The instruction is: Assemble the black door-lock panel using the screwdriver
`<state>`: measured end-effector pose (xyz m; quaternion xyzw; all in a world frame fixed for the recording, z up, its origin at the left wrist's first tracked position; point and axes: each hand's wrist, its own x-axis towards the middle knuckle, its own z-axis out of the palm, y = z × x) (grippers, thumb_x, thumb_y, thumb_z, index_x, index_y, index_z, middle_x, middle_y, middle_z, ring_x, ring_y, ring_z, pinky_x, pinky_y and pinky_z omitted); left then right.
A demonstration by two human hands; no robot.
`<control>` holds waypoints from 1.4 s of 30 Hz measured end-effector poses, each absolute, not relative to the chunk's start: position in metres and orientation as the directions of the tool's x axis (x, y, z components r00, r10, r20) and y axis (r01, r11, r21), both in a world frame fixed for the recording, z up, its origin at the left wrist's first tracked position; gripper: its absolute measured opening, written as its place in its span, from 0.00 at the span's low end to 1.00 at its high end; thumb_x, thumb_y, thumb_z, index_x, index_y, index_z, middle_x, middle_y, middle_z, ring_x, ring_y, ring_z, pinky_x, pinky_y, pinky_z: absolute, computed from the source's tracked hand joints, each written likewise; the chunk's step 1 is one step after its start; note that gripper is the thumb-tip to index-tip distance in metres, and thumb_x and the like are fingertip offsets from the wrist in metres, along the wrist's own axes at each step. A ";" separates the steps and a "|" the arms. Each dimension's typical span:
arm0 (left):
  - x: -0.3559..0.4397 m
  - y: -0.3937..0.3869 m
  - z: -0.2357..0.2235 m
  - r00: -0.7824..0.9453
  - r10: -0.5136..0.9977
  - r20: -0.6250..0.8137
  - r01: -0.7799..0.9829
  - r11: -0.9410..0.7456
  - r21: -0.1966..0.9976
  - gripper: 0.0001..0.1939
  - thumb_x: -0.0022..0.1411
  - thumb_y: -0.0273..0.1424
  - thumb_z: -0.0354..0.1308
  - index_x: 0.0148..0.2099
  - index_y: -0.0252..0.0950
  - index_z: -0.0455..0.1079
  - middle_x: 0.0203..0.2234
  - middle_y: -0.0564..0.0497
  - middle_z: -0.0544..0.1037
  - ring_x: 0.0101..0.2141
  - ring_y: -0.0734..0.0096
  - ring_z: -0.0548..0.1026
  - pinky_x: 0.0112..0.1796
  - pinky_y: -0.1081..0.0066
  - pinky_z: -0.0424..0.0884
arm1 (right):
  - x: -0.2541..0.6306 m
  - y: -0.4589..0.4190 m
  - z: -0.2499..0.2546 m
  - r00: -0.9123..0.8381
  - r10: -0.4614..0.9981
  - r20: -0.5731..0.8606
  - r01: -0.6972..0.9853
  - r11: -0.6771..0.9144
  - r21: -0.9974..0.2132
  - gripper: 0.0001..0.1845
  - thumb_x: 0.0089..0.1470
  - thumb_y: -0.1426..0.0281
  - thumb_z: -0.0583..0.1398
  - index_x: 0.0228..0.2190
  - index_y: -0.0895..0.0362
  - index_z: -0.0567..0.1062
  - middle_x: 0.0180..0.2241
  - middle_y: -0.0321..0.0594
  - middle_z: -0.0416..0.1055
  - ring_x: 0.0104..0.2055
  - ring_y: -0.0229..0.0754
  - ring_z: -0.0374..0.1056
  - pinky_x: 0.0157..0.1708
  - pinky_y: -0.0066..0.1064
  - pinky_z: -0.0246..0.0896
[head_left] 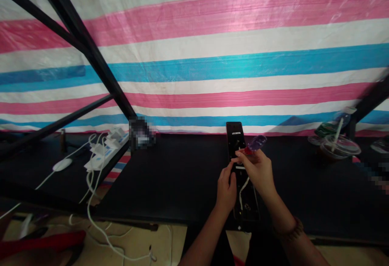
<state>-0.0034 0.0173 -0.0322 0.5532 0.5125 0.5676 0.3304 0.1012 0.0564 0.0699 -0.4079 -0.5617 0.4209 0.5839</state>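
A long black panel-like device (249,201) lies on the black table, its long side running away from me, with small white labels and a white wire along its surface. My right hand (258,170) is closed around a screwdriver with a clear purple handle (257,142) and a red part near the fingers. Its tip is hidden by the fingers. At the device's left edge is my left hand (226,187), its fingers bent together and the index fingertip close to the right fingers. Whatever the left fingers pinch is too small to make out.
To the left, a white power strip (106,150) with plugs and cables stands beside a white mouse-shaped object (62,164). A plastic cup with a straw (340,146) and a bottle (343,116) are at the right. Black metal bars (88,51) and a striped sheet (212,67) rise behind.
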 end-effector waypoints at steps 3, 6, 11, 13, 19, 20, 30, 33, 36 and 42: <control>-0.003 0.017 -0.033 -0.176 0.940 0.293 0.194 -0.259 0.946 0.22 0.73 0.32 0.47 0.65 0.40 0.66 0.57 0.44 0.74 0.58 0.62 0.71 0.60 0.60 0.64 | 0.102 0.055 0.071 -0.090 0.931 0.355 -0.044 0.352 -0.935 0.17 0.57 0.57 0.66 0.42 0.54 0.74 0.38 0.42 0.81 0.35 0.47 0.81 0.38 0.37 0.77; -0.004 0.017 -0.033 -0.179 0.939 0.294 0.195 -0.259 0.946 0.22 0.72 0.31 0.48 0.65 0.41 0.67 0.57 0.44 0.75 0.57 0.62 0.72 0.60 0.60 0.64 | 0.104 0.055 0.069 -0.070 0.929 0.364 0.018 0.366 -0.930 0.15 0.59 0.56 0.64 0.38 0.55 0.76 0.34 0.43 0.81 0.35 0.48 0.81 0.39 0.36 0.77; -0.003 0.016 -0.031 -0.173 0.943 0.283 0.181 -0.252 0.951 0.22 0.72 0.31 0.46 0.66 0.41 0.66 0.56 0.44 0.75 0.57 0.62 0.72 0.59 0.59 0.64 | 0.102 0.055 0.067 0.030 0.951 0.308 -0.021 0.309 -0.951 0.16 0.53 0.58 0.69 0.36 0.55 0.74 0.33 0.41 0.81 0.31 0.48 0.81 0.33 0.34 0.77; -0.003 0.016 -0.030 -0.175 0.942 0.287 0.179 -0.256 0.950 0.22 0.72 0.31 0.47 0.65 0.40 0.66 0.56 0.44 0.75 0.57 0.62 0.72 0.59 0.59 0.65 | 0.102 0.054 0.068 -0.044 0.938 0.345 -0.028 0.344 -0.939 0.16 0.55 0.58 0.67 0.40 0.55 0.74 0.36 0.42 0.81 0.34 0.48 0.81 0.36 0.35 0.77; -0.003 0.017 -0.030 -0.168 0.942 0.292 0.185 -0.261 0.948 0.22 0.72 0.32 0.47 0.65 0.42 0.66 0.55 0.45 0.76 0.56 0.62 0.72 0.58 0.59 0.65 | 0.103 0.055 0.064 0.027 0.936 0.351 0.033 0.350 -0.936 0.15 0.56 0.57 0.66 0.35 0.56 0.76 0.31 0.42 0.81 0.34 0.49 0.81 0.37 0.36 0.77; -0.003 0.016 -0.030 -0.170 0.942 0.289 0.187 -0.257 0.948 0.22 0.72 0.32 0.47 0.65 0.43 0.67 0.55 0.45 0.75 0.55 0.62 0.72 0.58 0.60 0.65 | 0.103 0.056 0.063 0.056 0.941 0.334 0.019 0.333 -0.943 0.16 0.54 0.57 0.68 0.35 0.55 0.75 0.30 0.41 0.80 0.32 0.49 0.81 0.35 0.36 0.77; -0.002 0.017 -0.031 -0.184 0.939 0.292 0.177 -0.260 0.949 0.22 0.72 0.32 0.48 0.65 0.41 0.67 0.55 0.45 0.76 0.56 0.62 0.72 0.58 0.60 0.65 | 0.105 0.057 0.063 0.016 0.927 0.376 0.030 0.375 -0.926 0.12 0.57 0.59 0.66 0.36 0.54 0.74 0.32 0.41 0.80 0.33 0.47 0.81 0.36 0.34 0.76; -0.002 0.016 -0.029 -0.173 0.938 0.302 0.184 -0.270 0.945 0.22 0.72 0.31 0.47 0.65 0.42 0.66 0.57 0.45 0.74 0.58 0.63 0.71 0.60 0.61 0.63 | 0.104 0.058 0.061 0.017 0.927 0.375 -0.007 0.375 -0.927 0.17 0.55 0.59 0.68 0.41 0.54 0.73 0.34 0.39 0.80 0.32 0.46 0.80 0.35 0.35 0.77; -0.002 0.016 -0.026 -0.162 0.938 0.306 0.196 -0.274 0.942 0.22 0.72 0.31 0.47 0.66 0.42 0.66 0.56 0.45 0.75 0.57 0.63 0.71 0.59 0.61 0.64 | 0.105 0.058 0.062 -0.041 0.915 0.401 0.011 0.402 -0.916 0.16 0.59 0.58 0.64 0.43 0.54 0.75 0.37 0.42 0.81 0.35 0.46 0.81 0.38 0.36 0.77; -0.002 0.014 -0.024 -0.175 0.941 0.288 0.222 -0.247 0.943 0.22 0.72 0.31 0.46 0.65 0.40 0.66 0.54 0.44 0.75 0.55 0.62 0.72 0.58 0.59 0.66 | 0.102 0.054 0.068 0.129 0.942 0.309 0.006 0.311 -0.950 0.19 0.51 0.54 0.69 0.31 0.57 0.76 0.27 0.42 0.80 0.30 0.51 0.81 0.34 0.37 0.77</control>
